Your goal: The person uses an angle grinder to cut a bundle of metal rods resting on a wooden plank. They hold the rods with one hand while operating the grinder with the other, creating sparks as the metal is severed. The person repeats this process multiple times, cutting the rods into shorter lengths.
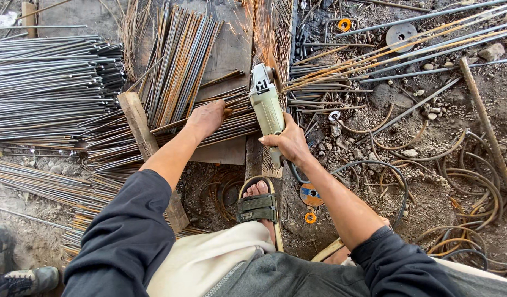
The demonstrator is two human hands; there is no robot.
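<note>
My right hand (289, 142) grips the body of a pale green angle grinder (266, 104), whose disc end points away from me and throws orange sparks (261, 33) up the frame. My left hand (207, 118) presses flat on a bundle of thin steel rods (231, 124) lying across a wooden board (226, 55), just left of the grinder. My sandalled foot (259, 204) rests below the board. The grinder's disc is hidden behind its head.
More rod bundles (50, 82) lie stacked at left, a fan of rusty rods (179, 60) behind my left hand. A wooden plank (140, 135) lies diagonally. Long bars (407, 41), bent wire loops (473, 187) and spare discs (310, 195) litter the dirt at right. Another person's shoe (22, 279) shows bottom left.
</note>
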